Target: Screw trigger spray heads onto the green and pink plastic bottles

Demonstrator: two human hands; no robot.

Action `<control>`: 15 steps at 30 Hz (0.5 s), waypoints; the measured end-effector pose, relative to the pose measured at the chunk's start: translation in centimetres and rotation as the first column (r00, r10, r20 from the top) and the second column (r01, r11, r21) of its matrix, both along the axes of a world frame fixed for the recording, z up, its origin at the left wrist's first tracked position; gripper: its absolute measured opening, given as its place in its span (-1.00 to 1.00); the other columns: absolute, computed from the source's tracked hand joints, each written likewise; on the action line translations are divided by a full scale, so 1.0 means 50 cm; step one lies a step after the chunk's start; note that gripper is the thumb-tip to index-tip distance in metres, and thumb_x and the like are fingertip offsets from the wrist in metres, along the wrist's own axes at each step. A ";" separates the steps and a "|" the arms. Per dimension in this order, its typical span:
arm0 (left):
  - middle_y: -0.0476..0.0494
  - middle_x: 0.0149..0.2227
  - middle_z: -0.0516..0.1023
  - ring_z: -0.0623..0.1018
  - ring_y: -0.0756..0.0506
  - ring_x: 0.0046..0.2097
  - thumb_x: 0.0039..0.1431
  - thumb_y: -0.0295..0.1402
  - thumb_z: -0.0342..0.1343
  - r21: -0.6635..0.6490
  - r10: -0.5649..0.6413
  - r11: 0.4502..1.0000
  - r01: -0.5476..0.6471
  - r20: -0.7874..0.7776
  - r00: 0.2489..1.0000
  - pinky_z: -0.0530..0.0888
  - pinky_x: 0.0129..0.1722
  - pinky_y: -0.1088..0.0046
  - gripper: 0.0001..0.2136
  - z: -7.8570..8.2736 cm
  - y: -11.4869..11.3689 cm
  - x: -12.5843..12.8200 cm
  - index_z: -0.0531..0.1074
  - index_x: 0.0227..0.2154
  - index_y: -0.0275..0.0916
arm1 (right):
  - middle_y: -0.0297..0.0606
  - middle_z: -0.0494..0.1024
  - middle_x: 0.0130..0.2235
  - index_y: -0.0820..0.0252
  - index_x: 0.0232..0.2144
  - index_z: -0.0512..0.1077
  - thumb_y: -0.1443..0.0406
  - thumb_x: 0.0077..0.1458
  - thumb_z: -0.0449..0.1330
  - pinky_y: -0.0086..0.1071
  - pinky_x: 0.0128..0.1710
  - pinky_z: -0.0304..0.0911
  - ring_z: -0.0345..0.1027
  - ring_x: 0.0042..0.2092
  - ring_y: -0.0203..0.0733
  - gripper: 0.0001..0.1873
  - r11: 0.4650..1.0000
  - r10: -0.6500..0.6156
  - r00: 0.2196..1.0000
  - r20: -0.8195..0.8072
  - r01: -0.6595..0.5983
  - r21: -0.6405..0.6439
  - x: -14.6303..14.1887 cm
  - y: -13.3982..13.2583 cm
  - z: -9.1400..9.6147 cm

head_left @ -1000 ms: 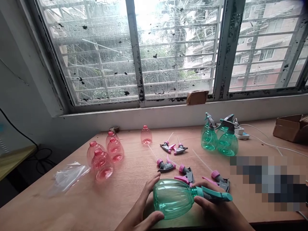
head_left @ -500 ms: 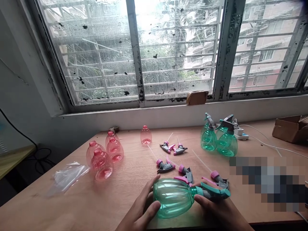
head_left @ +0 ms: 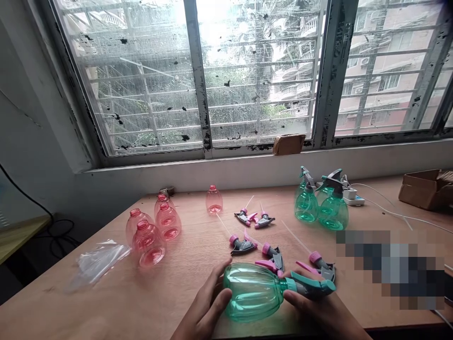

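Note:
A green translucent spray bottle (head_left: 253, 292) lies on its side near the front edge of the wooden table (head_left: 184, 264). My left hand (head_left: 207, 307) cups its rounded body from the left. My right hand (head_left: 314, 309) grips its neck and the teal-and-grey trigger head (head_left: 313, 285), which points right. Both hands hold this one bottle.
Several pink trigger heads (head_left: 244, 243) with dip tubes lie just behind the bottle. Several empty pink bottles (head_left: 148, 243) stand at the left, one more (head_left: 214, 199) at the back. Two assembled green spray bottles (head_left: 320, 208) stand at the right. A clear plastic bag (head_left: 97, 262), a cardboard box (head_left: 426, 189).
My left thumb has slid up the bottle's side, and the bottle with its trigger head has shifted slightly left. The view has tilted a little.

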State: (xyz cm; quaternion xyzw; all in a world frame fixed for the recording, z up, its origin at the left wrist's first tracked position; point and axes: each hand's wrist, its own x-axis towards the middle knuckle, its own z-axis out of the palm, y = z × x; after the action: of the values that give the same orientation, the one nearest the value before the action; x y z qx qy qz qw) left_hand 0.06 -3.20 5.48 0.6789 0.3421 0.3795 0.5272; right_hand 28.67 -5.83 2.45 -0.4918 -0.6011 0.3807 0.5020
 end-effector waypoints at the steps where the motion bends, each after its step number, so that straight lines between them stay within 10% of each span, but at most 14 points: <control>1: -0.17 0.39 0.29 0.24 -0.39 0.40 0.34 0.03 0.09 -0.014 -0.026 1.000 0.026 -0.012 1.000 0.25 0.36 0.01 -0.42 0.002 -0.004 0.001 0.23 0.33 -0.02 | -0.33 0.70 -0.29 0.02 -0.33 0.61 0.14 0.04 0.37 -0.32 -0.20 0.47 0.59 -0.21 0.06 -0.85 1.000 0.002 1.000 0.003 -0.002 0.008 0.001 0.002 -0.002; 7: -0.15 0.47 0.08 0.04 -0.32 0.47 0.25 -0.23 0.29 0.243 0.041 0.970 -0.014 -0.108 0.993 -0.04 0.45 0.04 -0.43 0.003 -0.022 -0.002 0.26 0.28 0.02 | -0.33 0.68 -0.35 0.01 -0.34 0.62 0.13 0.04 0.38 -0.31 -0.28 0.46 0.57 -0.28 0.04 -0.85 0.999 -0.018 1.000 -0.008 0.018 0.027 0.004 0.009 -0.015; 15: -0.24 0.39 0.26 0.25 -0.44 0.37 0.30 0.16 0.02 0.071 0.089 0.994 -0.087 -0.033 0.995 0.21 0.34 -0.06 -0.38 -0.004 -0.003 0.000 0.23 0.31 -0.04 | -0.35 0.70 -0.32 0.01 -0.34 0.65 0.19 0.00 0.41 -0.35 -0.22 0.44 0.59 -0.23 0.02 -0.88 1.000 0.014 0.998 -0.059 -0.013 0.009 -0.004 0.002 0.005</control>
State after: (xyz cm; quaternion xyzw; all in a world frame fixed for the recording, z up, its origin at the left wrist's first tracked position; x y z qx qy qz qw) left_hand 0.07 -3.34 5.30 0.6879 0.3678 0.4018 0.4797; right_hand 28.48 -5.72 2.72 -0.4739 -0.5910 0.3958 0.5191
